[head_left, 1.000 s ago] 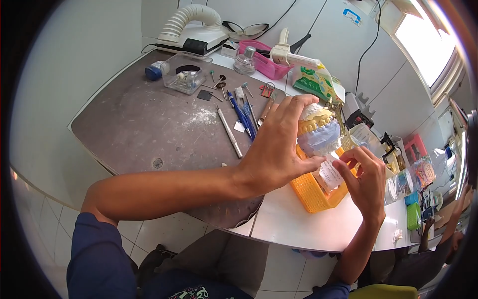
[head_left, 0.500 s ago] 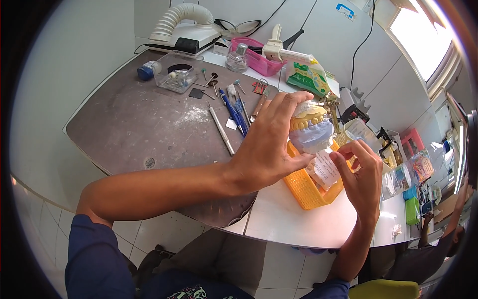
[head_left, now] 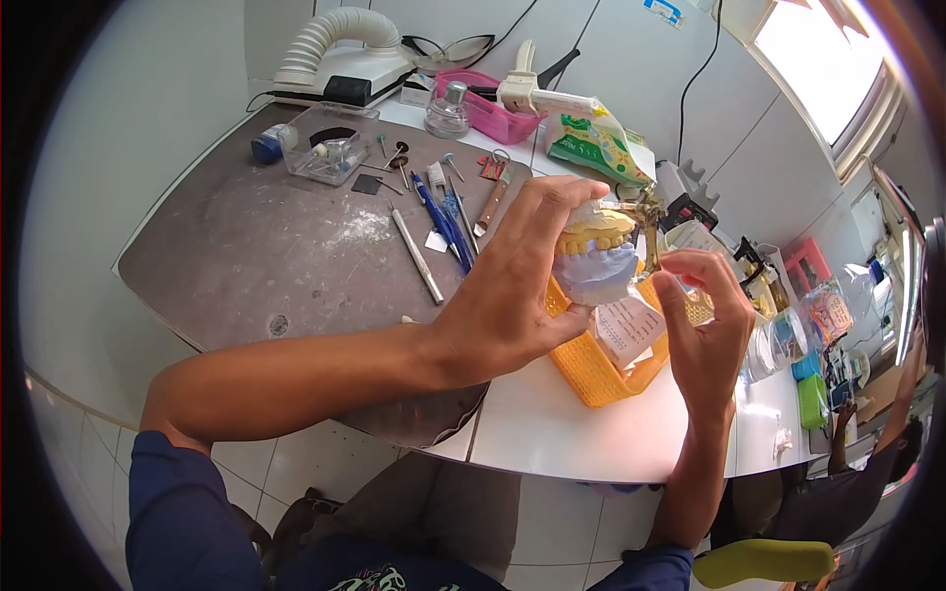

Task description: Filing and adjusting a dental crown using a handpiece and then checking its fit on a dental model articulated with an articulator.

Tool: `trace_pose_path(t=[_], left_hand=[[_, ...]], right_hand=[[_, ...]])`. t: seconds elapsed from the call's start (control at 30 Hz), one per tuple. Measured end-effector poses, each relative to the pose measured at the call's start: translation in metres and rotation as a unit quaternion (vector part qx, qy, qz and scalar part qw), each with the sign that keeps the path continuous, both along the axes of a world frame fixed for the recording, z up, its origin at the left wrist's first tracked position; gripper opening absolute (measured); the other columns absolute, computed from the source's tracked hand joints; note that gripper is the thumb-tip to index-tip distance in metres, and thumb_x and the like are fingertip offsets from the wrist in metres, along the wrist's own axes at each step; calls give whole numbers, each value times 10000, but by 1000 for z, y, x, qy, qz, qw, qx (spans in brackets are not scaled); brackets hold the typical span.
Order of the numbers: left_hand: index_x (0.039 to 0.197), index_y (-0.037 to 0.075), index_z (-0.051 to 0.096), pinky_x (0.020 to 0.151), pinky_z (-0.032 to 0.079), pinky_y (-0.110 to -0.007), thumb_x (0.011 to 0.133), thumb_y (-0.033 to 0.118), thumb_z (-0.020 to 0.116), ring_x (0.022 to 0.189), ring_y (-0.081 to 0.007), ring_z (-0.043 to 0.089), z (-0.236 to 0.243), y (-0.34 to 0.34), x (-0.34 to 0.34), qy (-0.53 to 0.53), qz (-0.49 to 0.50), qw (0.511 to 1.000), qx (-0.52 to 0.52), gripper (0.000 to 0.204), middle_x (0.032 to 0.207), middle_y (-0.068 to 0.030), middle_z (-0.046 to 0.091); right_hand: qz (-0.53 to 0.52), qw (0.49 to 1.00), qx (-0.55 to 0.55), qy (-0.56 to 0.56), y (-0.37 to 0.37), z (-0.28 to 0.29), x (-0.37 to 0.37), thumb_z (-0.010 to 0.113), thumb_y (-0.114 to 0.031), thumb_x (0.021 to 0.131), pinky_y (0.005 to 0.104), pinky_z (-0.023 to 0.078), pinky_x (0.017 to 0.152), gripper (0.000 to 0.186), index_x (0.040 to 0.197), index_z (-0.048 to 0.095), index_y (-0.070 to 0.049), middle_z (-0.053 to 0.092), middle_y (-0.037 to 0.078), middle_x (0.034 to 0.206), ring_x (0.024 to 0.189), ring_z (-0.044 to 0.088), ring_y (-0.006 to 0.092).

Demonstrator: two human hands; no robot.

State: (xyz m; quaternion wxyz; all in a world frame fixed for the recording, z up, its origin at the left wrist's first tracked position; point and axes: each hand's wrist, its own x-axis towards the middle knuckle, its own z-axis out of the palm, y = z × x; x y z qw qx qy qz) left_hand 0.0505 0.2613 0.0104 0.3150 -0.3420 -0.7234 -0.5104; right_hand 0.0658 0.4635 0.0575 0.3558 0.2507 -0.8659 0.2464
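My left hand [head_left: 503, 286] grips a dental plaster model [head_left: 597, 264] between thumb below and fingers above. Its upper half has a yellow row of teeth, its lower half is pale blue-white, and the two rows meet. The model is mounted on a brass-coloured dental articulator [head_left: 647, 232], whose frame shows on the right side. My right hand [head_left: 711, 330] is curled, thumb and forefinger pinching at the lower rear of the articulator; the exact contact is partly hidden. Beneath both hands stands an orange-yellow plastic basket [head_left: 583, 379] with a written paper slip [head_left: 628, 330] in it.
On the brown bench mat [head_left: 227, 236] lie a metal-handled tool [head_left: 418, 258], blue pens [head_left: 440, 222], a knife [head_left: 493, 202] and a clear box [head_left: 330, 148]. Behind are a glass bottle [head_left: 449, 113], a pink basket [head_left: 493, 123] and a dispensing gun [head_left: 542, 96]. Another person [head_left: 828, 502] sits at right.
The view has shifted slightly. The model has turned a little, showing more of the articulator's brass frame, and my right thumb and forefinger have come up to its rear.
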Motion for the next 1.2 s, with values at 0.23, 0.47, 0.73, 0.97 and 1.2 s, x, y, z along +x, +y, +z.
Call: trace_pose_path(t=[0.23, 0.47, 0.73, 0.97, 1.2], left_hand=[[1340, 84, 354, 947, 442, -348, 650, 6, 744, 1179, -266, 447, -4, 0, -2, -2, -12, 1000, 9, 796, 1267, -126, 398], [1348, 92, 345, 968, 432, -353, 639, -8, 754, 1211, -267, 427, -5, 4, 2, 4, -22, 1000, -7, 825, 1284, -130, 388], [1358, 91, 324, 1020, 425, -368, 658, -19, 751, 1254, -274, 399, -5, 3, 1, -3, -33, 999, -3, 827, 1310, -132, 360], [1357, 92, 324, 1012, 439, -369, 666, -13, 760, 1255, -274, 402, -5, 4, 2, 6, -35, 999, -1, 824, 1303, -137, 359], [1316, 81, 338, 987, 458, -371, 680, 102, 832, 1225, -247, 430, -7, 6, 1, -7, -26, 1000, 6, 806, 1283, -127, 364]], right_hand=[[77, 974, -200, -74, -10, -5, 1, 664, -150, 859, 377, 499, 860, 148, 954, 671, -37, 648, 137, 1049, 959, 645, 250], [58, 998, -25, 0, -7, -8, 0, 661, -177, 855, 509, 416, 989, 134, 899, 717, -63, 537, 164, 1288, 1199, 529, 323], [83, 995, -49, -11, -11, -11, 1, 674, -157, 837, 514, 394, 1010, 151, 946, 713, -59, 490, 188, 1338, 1245, 484, 349], [101, 991, -76, -33, -10, -13, 1, 681, -147, 819, 491, 387, 1020, 198, 995, 706, -60, 473, 195, 1351, 1254, 470, 361], [115, 987, -102, -48, -13, -14, 3, 676, -151, 814, 486, 376, 1024, 223, 1013, 686, -52, 471, 204, 1345, 1243, 474, 361]])
